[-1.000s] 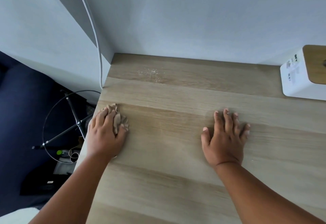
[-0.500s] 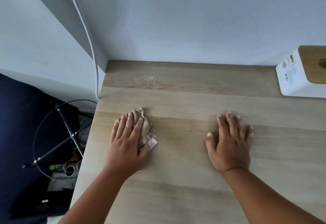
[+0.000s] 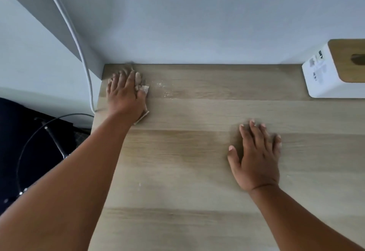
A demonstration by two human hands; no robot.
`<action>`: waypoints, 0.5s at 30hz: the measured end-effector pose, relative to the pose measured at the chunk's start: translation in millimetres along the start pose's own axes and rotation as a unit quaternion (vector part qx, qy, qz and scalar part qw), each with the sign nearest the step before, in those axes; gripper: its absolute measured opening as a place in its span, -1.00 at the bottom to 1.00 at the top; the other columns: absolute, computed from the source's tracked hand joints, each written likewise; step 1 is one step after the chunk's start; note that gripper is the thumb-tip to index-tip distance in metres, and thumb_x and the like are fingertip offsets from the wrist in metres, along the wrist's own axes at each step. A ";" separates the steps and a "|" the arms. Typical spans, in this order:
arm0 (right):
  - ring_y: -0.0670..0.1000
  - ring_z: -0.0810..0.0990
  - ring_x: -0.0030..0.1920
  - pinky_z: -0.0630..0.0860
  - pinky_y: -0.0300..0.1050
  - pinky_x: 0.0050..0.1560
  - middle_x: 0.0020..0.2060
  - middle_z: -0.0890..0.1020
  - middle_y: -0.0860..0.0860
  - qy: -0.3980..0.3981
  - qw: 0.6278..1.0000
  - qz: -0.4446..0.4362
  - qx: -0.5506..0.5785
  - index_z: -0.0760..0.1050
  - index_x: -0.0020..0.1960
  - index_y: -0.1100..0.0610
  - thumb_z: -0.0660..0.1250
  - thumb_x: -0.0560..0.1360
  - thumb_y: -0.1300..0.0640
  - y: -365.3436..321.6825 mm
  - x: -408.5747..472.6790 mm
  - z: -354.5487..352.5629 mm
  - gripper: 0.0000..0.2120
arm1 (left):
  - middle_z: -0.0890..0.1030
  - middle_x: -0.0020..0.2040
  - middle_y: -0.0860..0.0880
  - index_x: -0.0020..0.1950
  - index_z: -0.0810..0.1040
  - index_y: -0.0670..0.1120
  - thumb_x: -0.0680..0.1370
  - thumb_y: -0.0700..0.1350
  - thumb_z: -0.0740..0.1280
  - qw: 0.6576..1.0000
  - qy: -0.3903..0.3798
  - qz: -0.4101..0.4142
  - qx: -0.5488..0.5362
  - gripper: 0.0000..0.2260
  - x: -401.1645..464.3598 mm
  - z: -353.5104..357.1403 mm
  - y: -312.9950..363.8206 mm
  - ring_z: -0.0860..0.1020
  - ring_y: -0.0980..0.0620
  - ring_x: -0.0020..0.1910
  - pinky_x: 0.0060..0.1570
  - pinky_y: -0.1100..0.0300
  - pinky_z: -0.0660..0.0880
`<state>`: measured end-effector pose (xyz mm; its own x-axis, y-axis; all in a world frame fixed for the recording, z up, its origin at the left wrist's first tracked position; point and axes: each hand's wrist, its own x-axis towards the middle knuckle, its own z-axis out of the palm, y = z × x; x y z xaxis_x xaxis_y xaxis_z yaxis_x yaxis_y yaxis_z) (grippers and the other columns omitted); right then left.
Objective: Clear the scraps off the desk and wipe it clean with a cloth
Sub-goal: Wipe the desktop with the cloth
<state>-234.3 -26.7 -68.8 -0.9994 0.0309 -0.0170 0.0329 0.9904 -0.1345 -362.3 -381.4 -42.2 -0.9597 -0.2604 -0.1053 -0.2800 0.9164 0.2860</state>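
Pressing the left hand [image 3: 126, 94], fingers spread flat, on the tan cloth [image 3: 143, 90] at the far left corner of the desk [image 3: 197, 171]; bracing the right hand [image 3: 256, 157], open and empty, near the middle. Better sweeping rightward with even pressure, gathering the crumbs [image 3: 164, 88] lying just right of the cloth, well away from the right hand, rather than scattering them toward the white box [image 3: 324, 78].

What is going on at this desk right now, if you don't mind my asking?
A person is wiping the wooden desk. The left hand presses a beige cloth flat at the back left corner, beside a patch of crumbs. The right hand rests flat on the bare desktop. A white box sits at the back right.
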 end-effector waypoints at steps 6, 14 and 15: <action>0.22 0.17 0.61 0.03 0.41 0.55 0.59 0.29 0.13 0.014 1.000 -0.003 0.001 0.36 0.55 0.10 0.11 0.51 -0.21 -1.1 -0.9 -3.2 -0.31 | 0.21 0.66 -0.13 0.63 0.28 -0.05 0.54 0.17 -0.02 0.978 -0.055 0.198 0.026 -0.32 -25.8 12.5 32.6 0.14 -0.16 0.65 0.63 -0.08 -0.01; 0.22 0.16 0.61 0.02 0.42 0.55 0.59 0.29 0.13 0.012 1.000 -0.006 0.003 0.37 0.55 0.10 0.13 0.50 -0.20 -0.8 -0.8 -4.1 -0.31 | 0.13 0.68 -0.12 0.65 0.24 -0.04 0.57 0.13 0.05 0.997 -0.018 0.070 0.024 -0.36 -49.6 -5.7 -40.8 0.03 -0.10 0.68 0.64 -0.07 -0.04; 0.22 0.16 0.62 0.02 0.42 0.55 0.59 0.28 0.13 0.009 1.000 -0.006 0.002 0.36 0.55 0.10 0.12 0.50 -0.20 -0.8 -0.6 -4.1 -0.31 | 0.10 0.69 -0.13 0.66 0.21 -0.04 0.57 0.14 0.05 0.999 -0.007 0.035 0.020 -0.35 -41.6 -6.8 -39.9 0.01 -0.11 0.68 0.65 -0.06 -0.06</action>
<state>-233.8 -27.0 -64.6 -0.9998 0.0215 0.0022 0.0210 0.9900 -0.1392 -311.4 -409.2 -42.7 -0.9763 -0.1916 -0.1008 -0.2115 0.9438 0.2542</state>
